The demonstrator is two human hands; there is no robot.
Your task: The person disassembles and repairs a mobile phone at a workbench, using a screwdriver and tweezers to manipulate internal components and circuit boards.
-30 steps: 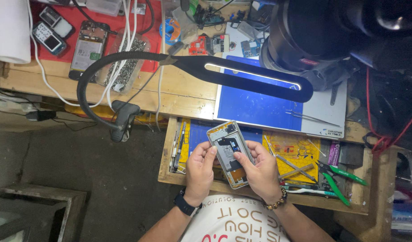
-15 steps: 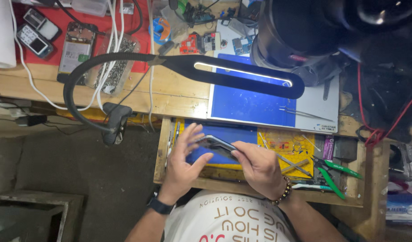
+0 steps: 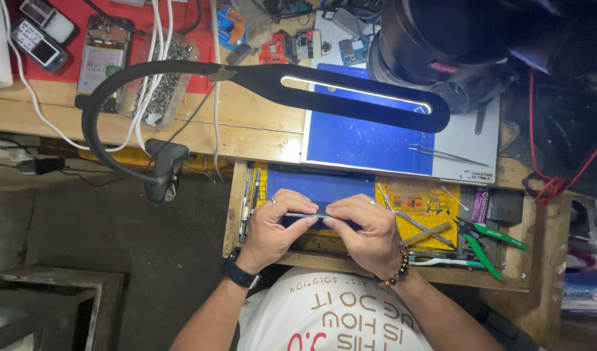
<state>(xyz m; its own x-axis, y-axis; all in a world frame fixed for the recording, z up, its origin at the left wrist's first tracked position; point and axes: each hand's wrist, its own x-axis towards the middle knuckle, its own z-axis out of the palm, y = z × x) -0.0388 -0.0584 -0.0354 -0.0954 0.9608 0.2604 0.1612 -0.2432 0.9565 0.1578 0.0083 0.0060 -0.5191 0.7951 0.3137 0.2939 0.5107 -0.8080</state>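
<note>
Both of my hands hold a thin phone [image 3: 311, 215] edge-on over an open wooden drawer [image 3: 233, 208]. My left hand [image 3: 276, 227] pinches its left end, with a dark watch on that wrist. Its right end sits under the fingers of my right hand [image 3: 367, 231], which wears a bead bracelet. Seen side-on, the phone is only a slim dark strip between my fingertips. Beneath it lies a blue mat [image 3: 321, 184] in the drawer.
A black gooseneck lamp [image 3: 350, 97] arches over the wooden bench, clamped at its edge [image 3: 162, 166]. A blue work mat [image 3: 367, 140] with tweezers [image 3: 444, 155] lies behind the drawer. Green-handled pliers [image 3: 490, 244] and a yellow mat [image 3: 419, 201] fill the drawer's right. Phones rest on a red mat [image 3: 71, 39].
The phone has turned from face-up to edge-on and come lower over the drawer. Both hands shifted their grip to its two ends.
</note>
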